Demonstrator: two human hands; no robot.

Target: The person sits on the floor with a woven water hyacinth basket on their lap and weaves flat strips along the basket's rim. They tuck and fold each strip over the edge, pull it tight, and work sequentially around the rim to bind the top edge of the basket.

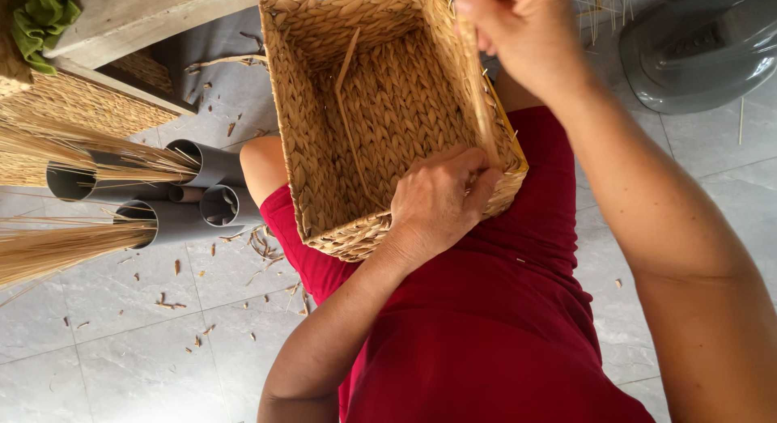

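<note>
Basket: we've got the woven basket (380,107) tipped on our lap, its open mouth turned up toward us, its near right corner resting against the red skirt (486,326).
Left hand: our left hand (441,200) lies on the near rim at that right corner, fingers curled over the edge and pressing the weave; it is closed on the rim itself.
Right hand: our right hand (518,34) is up at the far right, fingers pinched together on a flat straw strand (479,91).
Strand axis: the strand runs near-to-far along the basket's right wall, from the pinch down to the corner where our left fingers wait.
Key relation: the free end sits just beside the left fingertips, so the left hand is the nearer one to the working corner; the right hand is well apart, holding the far end taut, as we judge it.
Inside the basket: nothing stored, only one loose pale strand (350,107) lying slantwise across the inner bottom.
Grey pipes: to the left, on the tiled floor (146,350), grey tubes (202,188) lie on their sides with bundles of dry straw (73,156) poking out of them.
Far right: a grey fan base (696,42) sits on the floor.
Far left: a green cloth (40,14) rests on a wooden bench (146,18).
</note>
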